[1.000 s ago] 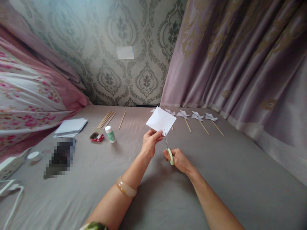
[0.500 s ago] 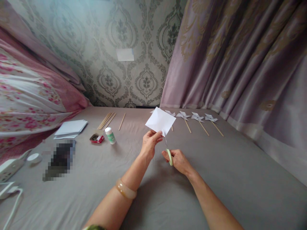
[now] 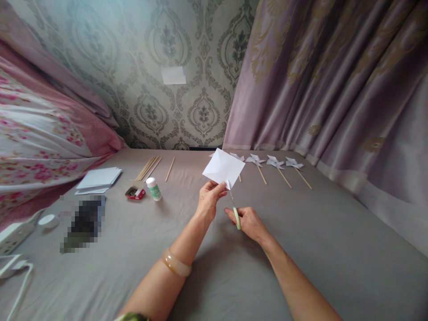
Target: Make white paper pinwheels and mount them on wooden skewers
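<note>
A square sheet of white paper (image 3: 223,166) is pinched by its near corner in my left hand (image 3: 210,198), held up above the grey sheet. My right hand (image 3: 249,222) is closed around the pale green handles of a pair of scissors (image 3: 236,218). The scissors' blades point up at the paper's near corner, by the left fingertips; how far they reach into the paper is hard to see. Behind the paper lies a row of white paper pinwheels (image 3: 274,163) on wooden sticks, the leftmost partly hidden by it.
Several wooden sticks (image 3: 147,168) lie at the back left, with one apart. Near them are a white-and-green bottle (image 3: 154,189), a small red box (image 3: 135,193) and a stack of white paper (image 3: 99,179). A power strip (image 3: 15,234) and a round white object (image 3: 48,221) sit at the left edge.
The scissors and my right hand have shifted very slightly up and left. My left hand keeps its hold on the paper, almost still.
</note>
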{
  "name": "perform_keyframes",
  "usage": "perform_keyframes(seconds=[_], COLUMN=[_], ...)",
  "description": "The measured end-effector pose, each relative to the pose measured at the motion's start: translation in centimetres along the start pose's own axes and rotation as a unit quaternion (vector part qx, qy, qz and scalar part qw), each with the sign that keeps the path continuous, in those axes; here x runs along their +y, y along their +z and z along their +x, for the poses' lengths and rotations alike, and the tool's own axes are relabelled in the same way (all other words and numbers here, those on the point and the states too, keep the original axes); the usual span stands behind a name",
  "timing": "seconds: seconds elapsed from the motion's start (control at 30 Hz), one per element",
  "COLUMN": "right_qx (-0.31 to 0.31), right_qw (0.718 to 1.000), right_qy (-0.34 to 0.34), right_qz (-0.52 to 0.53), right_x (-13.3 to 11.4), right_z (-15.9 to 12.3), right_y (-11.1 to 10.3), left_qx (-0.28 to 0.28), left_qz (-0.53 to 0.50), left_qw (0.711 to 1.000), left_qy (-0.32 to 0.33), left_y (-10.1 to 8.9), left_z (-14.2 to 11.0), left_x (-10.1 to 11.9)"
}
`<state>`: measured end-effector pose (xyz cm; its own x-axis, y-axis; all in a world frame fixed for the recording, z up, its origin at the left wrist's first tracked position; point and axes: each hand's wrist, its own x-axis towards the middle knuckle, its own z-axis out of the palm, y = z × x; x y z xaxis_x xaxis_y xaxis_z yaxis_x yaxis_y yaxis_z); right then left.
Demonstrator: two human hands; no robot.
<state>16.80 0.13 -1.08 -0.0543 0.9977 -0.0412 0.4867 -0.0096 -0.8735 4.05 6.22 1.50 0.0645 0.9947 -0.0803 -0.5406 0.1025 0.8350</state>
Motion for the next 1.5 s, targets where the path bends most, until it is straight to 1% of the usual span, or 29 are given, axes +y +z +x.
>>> perform_keyframes(seconds=[0.3,0.57,0.77,0.97,1.07,1.2,1.23,1.27,1.3,1.4,1.43,1.5], right_qx=[0.023,0.034,0.046,0.051,0.036,-0.031,-0.034,-0.022,0.003,0.105,0.129,0.155], right_qw=[1.000,0.999,0.998,0.998,0.999,0.998,0.998,0.999,0.999,0.993,0.988,0.978], right_qy=[-0.010,-0.014,-0.028,-0.023,-0.013,-0.021,-0.027,-0.031,-0.032,-0.007,0.004,0.021], right_qz=[0.003,-0.006,-0.018,-0.031,-0.032,-0.041,-0.042,-0.038,-0.027,0.048,0.081,0.140], right_x=[0.2,0.0,0.4,0.4,0.1,-0.3,-0.3,-0.3,-0.3,0.1,0.2,0.5], right_z=[0.1,0.1,0.1,0.3,0.1,-0.4,-0.4,-0.4,-0.4,0.0,0.1,0.4], right_y=[-0.5,-0.5,-0.5,-0.4,-0.5,-1.0,-1.2,-1.6,-1.9,-3.1,-3.5,-4.0], left_qx=[-0.022,-0.019,-0.016,-0.015,-0.017,-0.012,-0.005,0.006,0.018,0.047,0.050,0.046], left_qz=[0.012,0.009,0.007,0.005,0.002,-0.009,-0.013,-0.015,-0.014,0.000,0.008,0.020], left_qw=[1.000,1.000,1.000,1.000,1.000,1.000,1.000,1.000,1.000,0.999,0.999,0.999], left_qy=[-0.013,-0.016,-0.015,-0.018,-0.017,-0.003,0.004,0.010,0.013,0.015,0.016,0.020], left_y=[0.8,0.9,0.9,0.8,0.8,0.5,0.4,0.2,0.0,-0.5,-0.7,-0.9], left_z=[-0.8,-0.9,-0.9,-0.9,-0.8,-0.4,-0.2,0.0,0.2,0.6,0.7,0.8], left_x=[-0.5,-0.6,-0.6,-0.6,-0.6,-0.5,-0.3,-0.2,0.1,0.8,1.0,1.1])
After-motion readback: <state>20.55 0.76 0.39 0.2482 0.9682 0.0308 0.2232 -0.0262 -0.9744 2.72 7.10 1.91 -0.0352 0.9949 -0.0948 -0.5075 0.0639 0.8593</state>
